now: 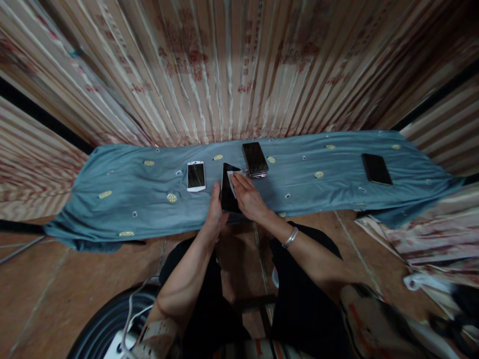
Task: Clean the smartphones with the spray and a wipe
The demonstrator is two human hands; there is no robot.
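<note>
Looks like wiping mid-frame: left hand (215, 208) grips the black phone (225, 192), right hand (250, 198) presses 1 white cloth (230, 180) on it (can't tell if pinched), so the next stroke probably wants steady support.

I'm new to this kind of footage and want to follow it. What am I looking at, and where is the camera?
There is no machine here: these are a person's bare hands. The single picture comes from a camera worn on the head, looking forward and down.

The left hand holds a flat, black, rectangular device. The right hand presses a thin white sheet, cloth or paper, against its face.

On the surface lies a teal cloth with yellow motifs. On it are a white phone with a dark screen, a stack of dark phone-like slabs and, far right, a flat black rectangular object I cannot identify.
</note>
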